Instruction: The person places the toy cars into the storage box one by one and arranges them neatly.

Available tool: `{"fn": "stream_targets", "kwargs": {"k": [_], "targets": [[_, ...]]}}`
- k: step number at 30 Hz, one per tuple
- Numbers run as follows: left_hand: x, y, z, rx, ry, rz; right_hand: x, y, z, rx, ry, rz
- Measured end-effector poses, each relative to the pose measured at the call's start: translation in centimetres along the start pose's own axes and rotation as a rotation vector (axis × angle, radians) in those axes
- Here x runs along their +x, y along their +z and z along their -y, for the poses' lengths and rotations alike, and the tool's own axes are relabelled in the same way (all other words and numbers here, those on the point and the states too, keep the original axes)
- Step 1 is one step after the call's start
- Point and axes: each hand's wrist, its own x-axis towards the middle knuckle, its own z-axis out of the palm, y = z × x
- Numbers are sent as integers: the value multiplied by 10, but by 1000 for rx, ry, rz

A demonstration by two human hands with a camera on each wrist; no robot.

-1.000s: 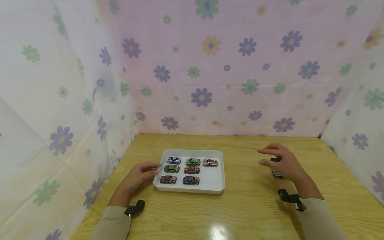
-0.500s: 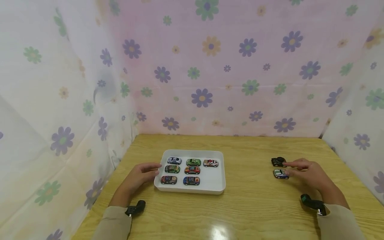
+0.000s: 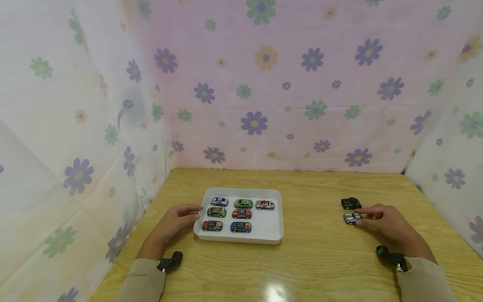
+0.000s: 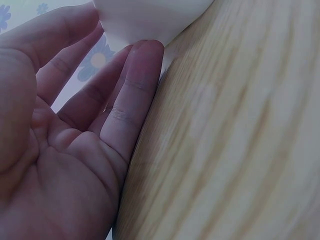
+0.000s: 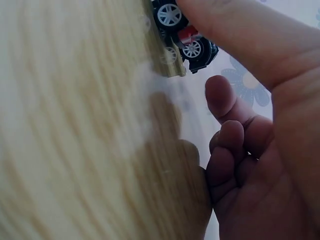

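Observation:
My left hand [image 3: 174, 220] stays at the left side of a white tray [image 3: 260, 240], its relaxed fingertips [image 4: 145, 57] touching the outer wall. The tray carries several small printed toy cars, among them a blue one [image 3: 240, 227] and a red one [image 3: 241, 214]. On the table at the right, my right hand [image 3: 392, 224] pinches the rear of a white-and-green toy car [image 3: 351, 218] between thumb and index finger. Just behind it stands a black toy car [image 3: 351, 203]. The right wrist view shows the thumb [image 5: 235, 25] at the cars; the index finger is hidden there.
The wooden table [image 3: 313, 260] runs back to a flowered cloth [image 3: 286, 100], with more cloth hanging at the left and right sides. Bare tray floor [image 3: 266, 224] shows at the tray's front right. A black wrist camera [image 3: 390, 256] sits by the right sleeve.
My right hand first drew back to the right, uncovering both loose cars. It then came slightly nearer, with thumb and index finger at the white-and-green car. The left hand has stayed put.

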Motion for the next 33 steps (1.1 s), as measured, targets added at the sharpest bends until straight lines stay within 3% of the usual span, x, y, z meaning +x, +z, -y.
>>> {"fn": "stream_targets", "kwargs": {"k": [15,24,33], "targets": [[0,0,0,23,11,-8,6,4,15,-40,-3,-91],[-2,0,-1,11,-15,-9,16,9,45,-62,-27,-176],[1,-1,0,4,3,3,23,20,71,35,2,-139]]}}
